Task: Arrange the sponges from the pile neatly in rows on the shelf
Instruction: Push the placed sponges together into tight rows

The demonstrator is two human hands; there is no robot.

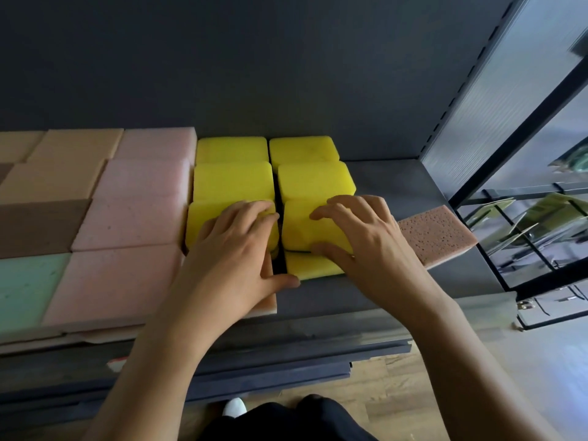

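Observation:
Yellow sponges (234, 181) stand in two columns on the dark grey shelf (391, 186), against the back wall. My left hand (237, 249) lies on the front yellow sponge (203, 219) of the left column, fingers curved over its top, thumb stretched along the gap. My right hand (356, 237) holds the front yellow sponge (302, 230) of the right column, fingers curled over the top and thumb on its near edge. A lower yellow sponge (313, 267) peeks out beneath it.
Pink (140, 218), tan (57, 179), brown (38, 227) and green (28, 281) sponges lie in rows at the left. A porous pink sponge (436, 233) lies loose at the right, near the shelf's front corner. Glass shelving (525, 218) stands at the far right.

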